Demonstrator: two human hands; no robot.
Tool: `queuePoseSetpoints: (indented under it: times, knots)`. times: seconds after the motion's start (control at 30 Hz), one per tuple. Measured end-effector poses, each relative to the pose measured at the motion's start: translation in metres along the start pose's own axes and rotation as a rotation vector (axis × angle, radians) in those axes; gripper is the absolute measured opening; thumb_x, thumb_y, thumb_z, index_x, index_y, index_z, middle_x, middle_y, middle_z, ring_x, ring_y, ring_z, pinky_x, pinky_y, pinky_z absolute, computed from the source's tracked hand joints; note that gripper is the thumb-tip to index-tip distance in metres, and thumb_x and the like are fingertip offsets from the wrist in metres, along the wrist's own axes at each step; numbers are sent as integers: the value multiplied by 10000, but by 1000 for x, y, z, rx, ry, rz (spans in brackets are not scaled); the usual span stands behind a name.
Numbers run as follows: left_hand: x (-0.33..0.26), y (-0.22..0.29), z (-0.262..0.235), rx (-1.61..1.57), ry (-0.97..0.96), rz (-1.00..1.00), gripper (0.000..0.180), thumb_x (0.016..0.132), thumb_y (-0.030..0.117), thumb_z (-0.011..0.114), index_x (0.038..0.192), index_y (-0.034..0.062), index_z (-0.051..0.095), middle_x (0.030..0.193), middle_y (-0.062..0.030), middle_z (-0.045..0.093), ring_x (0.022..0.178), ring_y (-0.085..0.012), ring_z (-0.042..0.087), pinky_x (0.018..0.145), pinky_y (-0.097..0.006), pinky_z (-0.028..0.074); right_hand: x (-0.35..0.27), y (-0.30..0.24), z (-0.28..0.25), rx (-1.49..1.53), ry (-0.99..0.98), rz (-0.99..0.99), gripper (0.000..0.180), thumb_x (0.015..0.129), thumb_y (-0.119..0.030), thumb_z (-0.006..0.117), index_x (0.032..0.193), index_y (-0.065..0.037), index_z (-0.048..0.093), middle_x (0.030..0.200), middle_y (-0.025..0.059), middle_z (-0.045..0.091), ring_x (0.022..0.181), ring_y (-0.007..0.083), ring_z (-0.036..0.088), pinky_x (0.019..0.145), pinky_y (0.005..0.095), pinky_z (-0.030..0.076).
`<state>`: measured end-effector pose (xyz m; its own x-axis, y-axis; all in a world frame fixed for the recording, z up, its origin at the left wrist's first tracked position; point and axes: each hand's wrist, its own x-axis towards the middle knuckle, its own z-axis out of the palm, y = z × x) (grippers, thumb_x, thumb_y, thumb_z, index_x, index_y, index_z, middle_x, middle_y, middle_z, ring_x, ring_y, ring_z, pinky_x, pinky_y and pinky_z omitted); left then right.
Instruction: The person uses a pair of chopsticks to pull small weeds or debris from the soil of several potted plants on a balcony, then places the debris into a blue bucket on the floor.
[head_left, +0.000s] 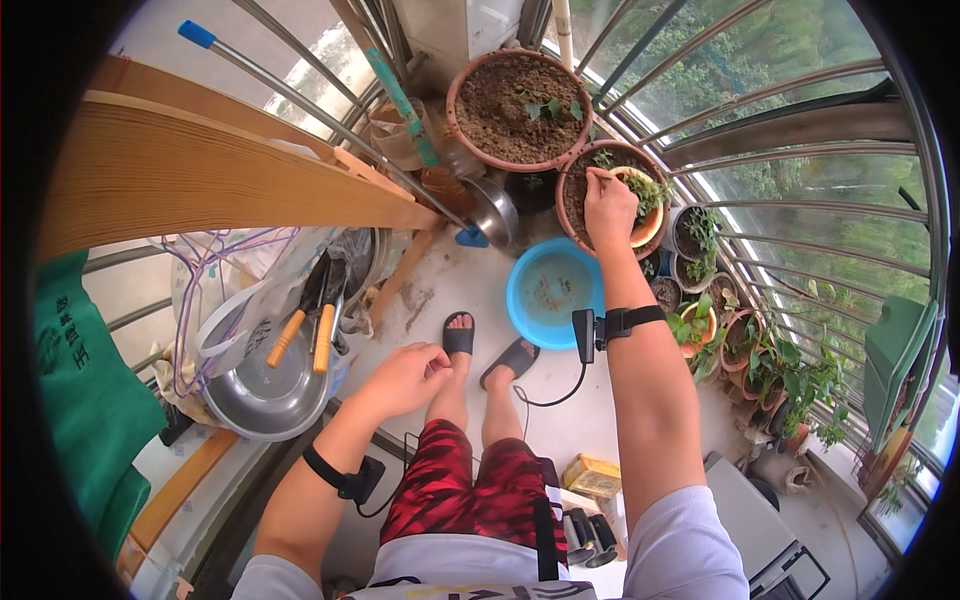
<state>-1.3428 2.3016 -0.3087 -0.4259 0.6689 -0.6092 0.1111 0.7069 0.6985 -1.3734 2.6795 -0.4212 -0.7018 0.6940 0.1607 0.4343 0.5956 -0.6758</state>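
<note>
My right hand [610, 210] reaches forward over a round brown pot [568, 205] of dark soil, its thumb and fingers pinched together. Whatever lies between those fingertips is too small to make out. Right beside it, a smaller yellow-rimmed pot [652, 218] with green seedlings sits within the brown pot. My left hand [405, 380] hangs above the floor near my left knee, its fingers curled in; what they hold, if anything, is hidden. Beyond the brown pot stands a larger pot [468, 140] of soil with a few green leaves.
A blue basin [520, 320] with some water stands on the floor below my right hand. Several potted plants [740, 340] line the railing at right. At left are a metal bowl [265, 400], wooden-handled tools [324, 340], a wooden board [230, 180] and a long-handled metal ladle [492, 212].
</note>
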Motion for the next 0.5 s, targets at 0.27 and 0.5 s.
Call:
queuePoseSetpoints:
  times: [0.27,0.5]
  knots:
    - [0,-2,3,47,17,21,213,921,173,714,1018,-13,679,964,-182,704,854,-299,707,773,-395,569,3,-24,-2,-44,18,-37,151,962,-179,658,961,-51,740,909,170,721,867,382,685,776,471,545]
    - [0,-4,2,15,11,-6,219,922,177,711,1020,-17,679,945,-186,706,853,-314,712,786,-407,571,-9,-68,-66,124,90,-210,93,978,-76,652,1006,1,696,930,159,692,727,334,679,647,400,538]
